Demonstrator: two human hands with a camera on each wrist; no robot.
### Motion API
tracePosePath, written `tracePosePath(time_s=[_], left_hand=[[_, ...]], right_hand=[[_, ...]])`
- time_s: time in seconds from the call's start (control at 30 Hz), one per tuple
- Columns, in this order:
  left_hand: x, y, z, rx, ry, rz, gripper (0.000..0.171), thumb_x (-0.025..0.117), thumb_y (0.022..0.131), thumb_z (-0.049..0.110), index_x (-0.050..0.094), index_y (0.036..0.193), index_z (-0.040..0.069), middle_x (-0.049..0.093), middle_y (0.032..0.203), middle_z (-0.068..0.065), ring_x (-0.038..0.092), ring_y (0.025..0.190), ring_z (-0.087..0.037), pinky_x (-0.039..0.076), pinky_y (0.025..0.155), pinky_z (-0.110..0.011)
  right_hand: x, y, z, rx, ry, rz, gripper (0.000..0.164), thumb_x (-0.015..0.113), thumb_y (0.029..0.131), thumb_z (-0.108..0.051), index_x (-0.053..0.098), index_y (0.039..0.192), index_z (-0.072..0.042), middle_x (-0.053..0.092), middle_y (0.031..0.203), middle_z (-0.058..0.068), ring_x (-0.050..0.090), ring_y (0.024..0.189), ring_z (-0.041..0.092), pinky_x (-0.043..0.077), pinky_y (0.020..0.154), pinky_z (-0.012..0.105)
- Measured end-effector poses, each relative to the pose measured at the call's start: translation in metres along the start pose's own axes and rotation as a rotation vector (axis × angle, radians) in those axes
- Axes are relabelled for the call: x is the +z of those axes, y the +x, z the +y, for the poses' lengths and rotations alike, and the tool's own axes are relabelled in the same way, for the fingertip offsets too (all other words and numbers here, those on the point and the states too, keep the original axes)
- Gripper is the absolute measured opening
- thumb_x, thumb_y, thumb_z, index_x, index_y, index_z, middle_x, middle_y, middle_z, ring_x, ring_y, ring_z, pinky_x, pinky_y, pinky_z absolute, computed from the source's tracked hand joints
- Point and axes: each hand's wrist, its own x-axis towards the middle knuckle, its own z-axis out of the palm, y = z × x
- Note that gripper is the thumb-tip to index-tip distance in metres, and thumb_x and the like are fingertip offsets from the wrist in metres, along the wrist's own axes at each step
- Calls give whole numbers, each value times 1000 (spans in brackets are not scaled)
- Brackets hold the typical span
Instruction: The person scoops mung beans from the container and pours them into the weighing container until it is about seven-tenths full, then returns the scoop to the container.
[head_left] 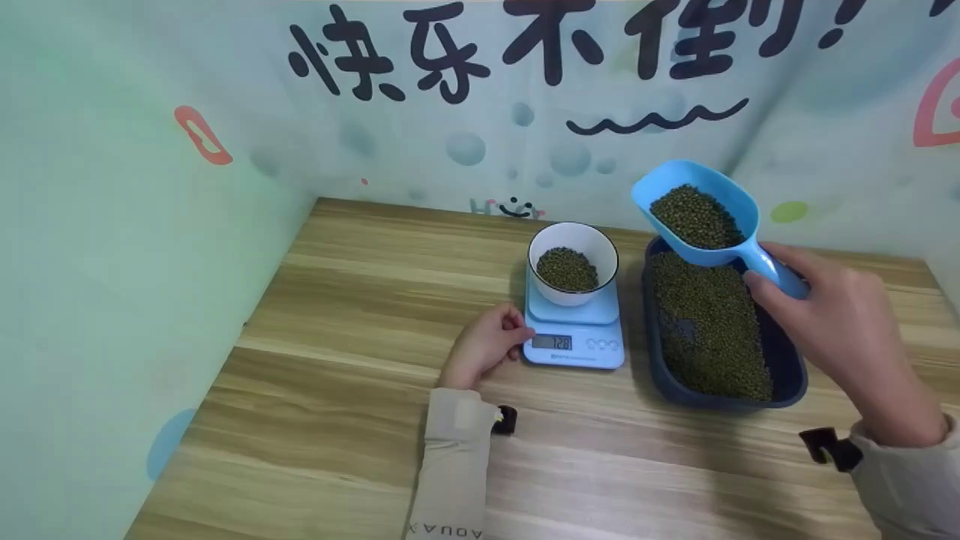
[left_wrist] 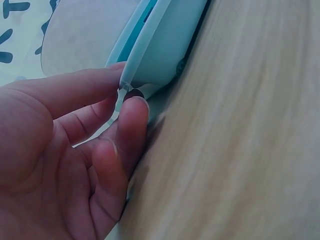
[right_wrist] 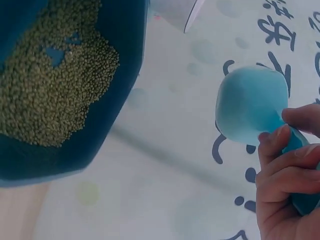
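My right hand (head_left: 840, 315) grips the handle of a blue scoop (head_left: 765, 266), raised above a dark blue tub (head_left: 787, 386). Green mung beans (head_left: 694, 217) lie in the scoop's bowl. In the right wrist view, fingers wrap the handle and the scoop's underside faces the camera. A white bowl (head_left: 574, 292) with a dark rim, partly filled with mung beans, stands on a light blue kitchen scale (head_left: 574, 356). My left hand (head_left: 487, 341) pinches the scale's left edge beside its display; the left wrist view shows the thumb on top and curled fingers (left_wrist: 132, 120) at the side.
Mung beans (head_left: 705, 337) fill much of the tub, right of the scale. All stands on a wood-grain table (head_left: 360, 315). Behind and to the left hangs a pale printed backdrop (head_left: 465, 165) with large dark characters.
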Motion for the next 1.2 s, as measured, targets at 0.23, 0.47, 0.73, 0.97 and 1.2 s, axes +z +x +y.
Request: tracePosePath(time_s=[0.23, 0.47, 0.73, 0.97, 1.2], left_hand=[[2, 0, 3, 1, 1, -8, 13, 62, 84, 21, 53, 85, 12, 57, 73, -4, 55, 59, -17, 42, 50, -24], [2, -1, 3, -5, -27, 0, 13, 62, 83, 21, 53, 85, 13, 57, 73, -5, 55, 60, -17, 41, 50, -24], [0, 0, 2, -29, -20, 2, 13, 62, 84, 23, 53, 86, 15, 58, 73, -5, 55, 61, -17, 40, 48, -24], [0, 0, -1, -42, -26, 5, 13, 62, 84, 24, 53, 85, 14, 57, 69, -5, 53, 57, -16, 38, 43, -23], [-1, 1, -2, -50, -25, -3, 14, 62, 84, 24, 53, 85, 14, 57, 68, -5, 53, 56, -16, 37, 43, -23]], right_hand=[[-1, 13, -7, -210, -124, -62, 34, 56, 85, -26, 61, 114, -9, 48, 57, 2, 37, 46, 16, 28, 42, 28], [1, 26, -20, -314, -217, -137, 32, 59, 82, -21, 63, 112, -8, 36, 47, -2, 31, 41, 14, 27, 38, 28], [3, 29, -31, -358, -220, -143, 29, 60, 81, -16, 64, 109, -10, 46, 53, 0, 34, 41, 13, 28, 37, 28], [6, 30, -34, -410, -230, -120, 21, 61, 81, -15, 66, 101, -15, 39, 50, -3, 32, 41, 12, 26, 37, 27], [9, 30, -34, -427, -216, -94, 23, 61, 80, -15, 67, 102, -15, 42, 52, -3, 32, 41, 11, 27, 36, 27]])
